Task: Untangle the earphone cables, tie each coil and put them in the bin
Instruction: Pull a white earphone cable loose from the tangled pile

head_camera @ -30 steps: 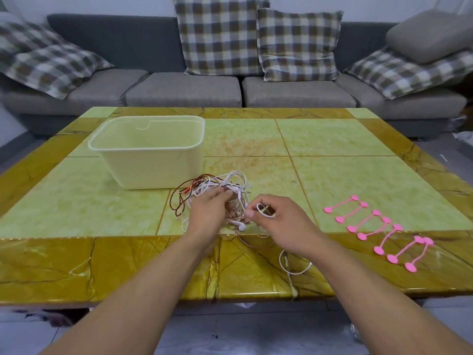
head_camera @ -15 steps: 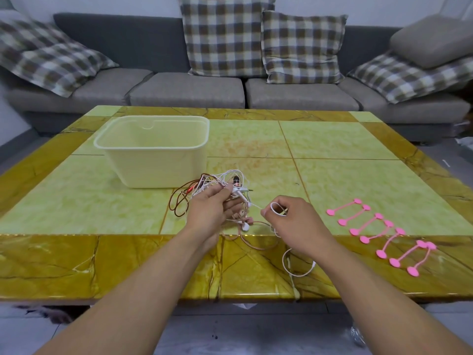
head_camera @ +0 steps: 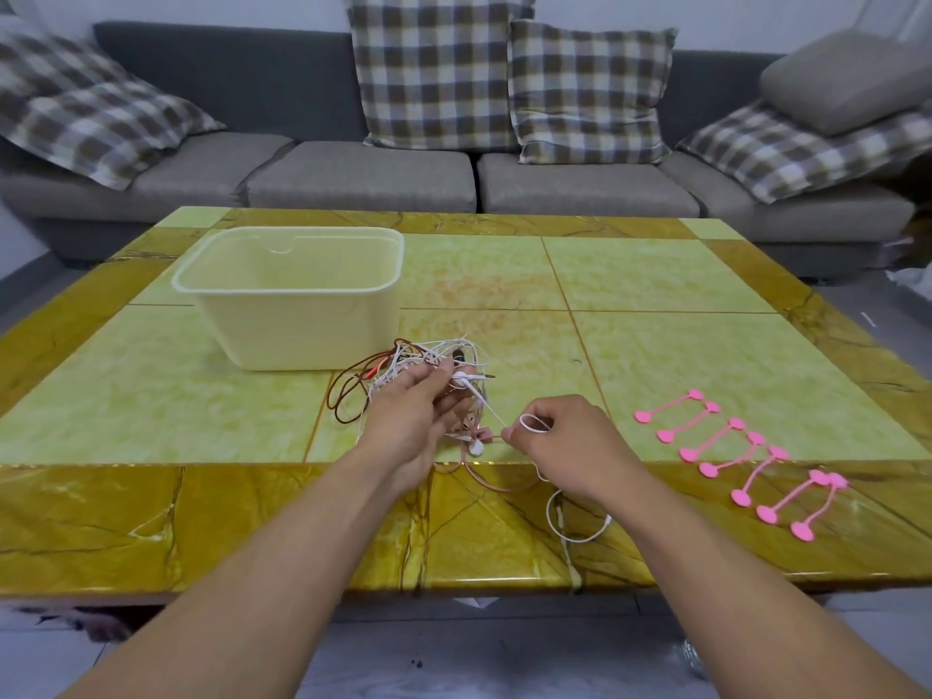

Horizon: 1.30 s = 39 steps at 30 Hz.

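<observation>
Near the middle of the frame, our left hand [head_camera: 414, 411] grips the messy bunch of white and brown earphone cables [head_camera: 403, 375]. Our right hand [head_camera: 560, 441] pinches one thin white cable loop [head_camera: 535, 424], stretched tight leftwards to the bunch.

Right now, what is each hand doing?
Left hand: holding the tangle of earphone cables up off the table.
Right hand: pinching a white cable pulled out from the tangle.
</observation>
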{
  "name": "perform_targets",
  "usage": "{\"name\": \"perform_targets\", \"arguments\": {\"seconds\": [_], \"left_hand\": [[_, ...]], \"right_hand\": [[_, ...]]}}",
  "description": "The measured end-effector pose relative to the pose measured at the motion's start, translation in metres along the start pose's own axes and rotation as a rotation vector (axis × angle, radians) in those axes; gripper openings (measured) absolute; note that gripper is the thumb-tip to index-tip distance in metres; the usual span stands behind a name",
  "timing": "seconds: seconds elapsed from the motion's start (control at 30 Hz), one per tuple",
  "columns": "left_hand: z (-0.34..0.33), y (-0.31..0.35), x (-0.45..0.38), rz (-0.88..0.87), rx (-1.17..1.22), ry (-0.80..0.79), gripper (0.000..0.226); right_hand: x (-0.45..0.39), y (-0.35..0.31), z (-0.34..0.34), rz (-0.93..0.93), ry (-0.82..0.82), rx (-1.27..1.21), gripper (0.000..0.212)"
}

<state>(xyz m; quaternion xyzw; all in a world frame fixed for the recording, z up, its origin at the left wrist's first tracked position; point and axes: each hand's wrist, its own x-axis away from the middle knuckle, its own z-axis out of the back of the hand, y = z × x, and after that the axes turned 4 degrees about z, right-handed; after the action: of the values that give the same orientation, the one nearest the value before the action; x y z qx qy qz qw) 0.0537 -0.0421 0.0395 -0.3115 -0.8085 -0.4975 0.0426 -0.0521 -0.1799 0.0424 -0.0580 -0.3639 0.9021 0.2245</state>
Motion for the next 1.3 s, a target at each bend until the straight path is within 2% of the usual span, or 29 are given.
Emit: {"name": "perform_targets", "arguments": {"seconds": [0.07, 0.17, 0.2, 0.4, 0.53, 0.7, 0.77, 0.9, 0.97, 1.03, 1.07, 1.1, 1.17, 1.2, 1.23, 1.3], "left_hand": [[0.001, 0.001, 0.0, 0.001, -0.007, -0.036, 0.005], [0.001, 0.0, 0.0, -0.014, -0.045, -0.043, 0.036], [0.001, 0.0, 0.001, -0.022, -0.051, -0.024, 0.038], [-0.001, -0.001, 0.0, -0.039, -0.021, -0.017, 0.014], [0.001, -0.003, -0.004, -0.056, 0.01, 0.026, 0.03], [0.003, -0.003, -0.001, -0.09, -0.08, -0.025, 0.024], [0.001, 0.0, 0.0, -0.11, -0.044, -0.034, 0.025], [0.006, 0.004, -0.006, -0.208, -0.009, 0.091, 0.034], [0.013, 0.003, -0.01, -0.28, -0.118, 0.169, 0.038], [0.02, 0.001, -0.013, -0.344, -0.34, 0.21, 0.038], [0.022, 0.0, -0.014, -0.383, -0.513, 0.218, 0.034], [0.024, -0.002, -0.014, -0.414, -0.721, 0.228, 0.033], [0.03, -0.009, -0.019, -0.408, -1.097, 0.289, 0.046], [0.032, -0.012, -0.021, -0.373, -1.22, 0.329, 0.056], [0.035, -0.013, -0.02, -0.334, -1.294, 0.367, 0.065], [0.044, -0.01, -0.02, -0.317, -1.332, 0.445, 0.08]], "right_hand": [[0.0, 0.001, 0.0, -0.009, 0.015, -0.001, 0.025], [-0.001, 0.003, 0.001, -0.016, 0.027, -0.005, 0.024], [-0.001, 0.003, 0.001, -0.015, 0.026, -0.004, 0.025], [0.003, 0.001, 0.0, 0.004, 0.014, 0.037, 0.031], [0.004, 0.0, 0.001, 0.01, 0.014, 0.035, 0.03], [0.004, 0.001, -0.001, -0.004, 0.013, 0.055, 0.03], [0.003, 0.002, -0.001, -0.031, 0.028, 0.082, 0.027], [0.003, 0.003, 0.002, -0.078, 0.045, 0.097, 0.019], [0.004, 0.005, 0.004, -0.094, 0.031, 0.191, 0.016], [0.005, 0.006, 0.007, -0.112, -0.017, 0.269, 0.011], [0.006, 0.007, 0.007, -0.118, -0.053, 0.281, 0.018], [0.008, 0.007, 0.008, -0.125, -0.099, 0.296, 0.036], [0.009, 0.006, 0.01, -0.121, -0.176, 0.33, 0.084], [0.009, 0.006, 0.01, -0.115, -0.211, 0.381, 0.098], [0.01, 0.004, 0.011, -0.105, -0.241, 0.437, 0.102], [0.008, 0.003, 0.012, -0.108, -0.261, 0.503, 0.085]]}}
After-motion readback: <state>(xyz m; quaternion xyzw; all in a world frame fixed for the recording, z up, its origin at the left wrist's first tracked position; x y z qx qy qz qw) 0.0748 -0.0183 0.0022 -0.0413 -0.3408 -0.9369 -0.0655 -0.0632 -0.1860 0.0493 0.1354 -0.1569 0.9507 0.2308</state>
